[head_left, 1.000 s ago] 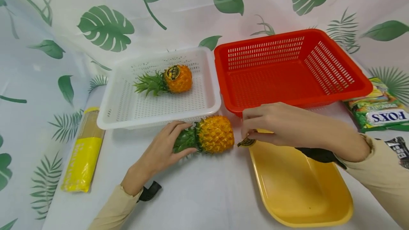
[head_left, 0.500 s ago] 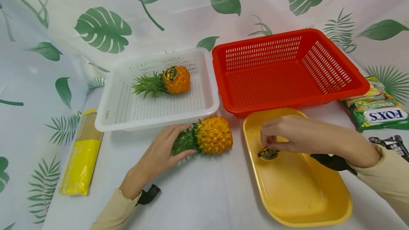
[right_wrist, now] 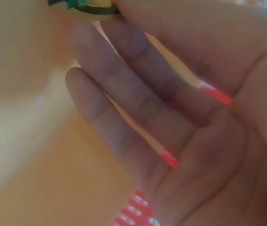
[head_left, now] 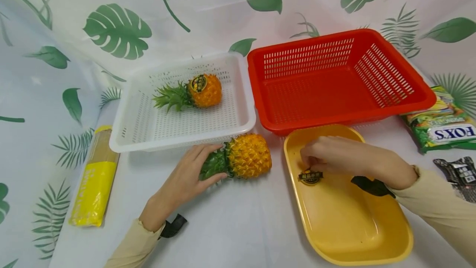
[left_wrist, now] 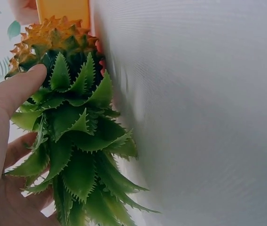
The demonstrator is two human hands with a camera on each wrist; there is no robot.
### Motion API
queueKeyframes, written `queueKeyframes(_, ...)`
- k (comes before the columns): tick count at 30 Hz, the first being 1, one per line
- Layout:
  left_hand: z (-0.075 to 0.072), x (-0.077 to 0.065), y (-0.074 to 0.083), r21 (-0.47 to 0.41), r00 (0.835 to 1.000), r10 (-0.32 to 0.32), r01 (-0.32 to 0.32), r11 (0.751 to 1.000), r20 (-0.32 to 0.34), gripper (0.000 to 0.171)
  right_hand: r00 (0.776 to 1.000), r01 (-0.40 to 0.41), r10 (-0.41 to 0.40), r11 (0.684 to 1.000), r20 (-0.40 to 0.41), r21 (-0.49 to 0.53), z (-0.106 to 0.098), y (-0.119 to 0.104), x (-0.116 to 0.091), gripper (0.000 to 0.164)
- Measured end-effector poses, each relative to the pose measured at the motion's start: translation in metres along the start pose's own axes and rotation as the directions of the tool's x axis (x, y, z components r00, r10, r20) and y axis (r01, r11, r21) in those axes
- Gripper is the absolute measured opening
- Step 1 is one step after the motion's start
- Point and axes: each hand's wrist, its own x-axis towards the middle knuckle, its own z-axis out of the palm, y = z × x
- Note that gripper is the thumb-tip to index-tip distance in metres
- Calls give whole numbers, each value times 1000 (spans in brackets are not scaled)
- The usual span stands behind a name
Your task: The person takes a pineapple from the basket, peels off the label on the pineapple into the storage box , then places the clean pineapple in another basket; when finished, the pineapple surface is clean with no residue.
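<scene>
A pineapple (head_left: 250, 156) lies on its side on the white cloth, its orange body toward the yellow tub (head_left: 343, 214). My left hand (head_left: 186, 173) holds its green leafy crown (left_wrist: 77, 141); in the left wrist view the thumb lies along one side and the fingers reach behind the leaves. Inside the tub, at its far left part, my right hand (head_left: 340, 156) pinches a black and gold fruit label (head_left: 310, 177). Only the label's edge (right_wrist: 96, 8) shows in the right wrist view, and whether it touches the tub cannot be told.
A white basket (head_left: 178, 133) behind the left hand contains another pineapple (head_left: 207, 91) with a similar label. Beside it stands a red basket (head_left: 316, 94). A yellow pasta packet (head_left: 94, 181) lies left; a green FOX'S bag (head_left: 442, 125) and a black wrapper (head_left: 457, 175) lie right.
My right hand has carried the label rightward, from the tub's left rim to inside the tub, then shifted only slightly. The left hand and its pineapple have stayed in place.
</scene>
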Motion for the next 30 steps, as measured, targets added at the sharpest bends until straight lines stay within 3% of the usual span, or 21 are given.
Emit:
queueKeyframes(8,-4,0,-1,9,1000,21,-21,1000,-18,71,1000,14,-15,1000,-11,-17,2,-1,9,32)
queueKeyframes(19,-1,0,-2,9,999,37,-37,999,-25,71,999,-50,51,996,6,-76,8,-1,13,34)
queueKeyframes(25,-1,1,-1,-2,999,29,-29,1000,-18,71,998,-67,64,992,-23,-109,13,-1,10,34)
queueKeyframes(30,-1,0,-1,-9,999,27,-27,1000,-17,70,998,-32,26,993,-55,-114,17,-1,5,36)
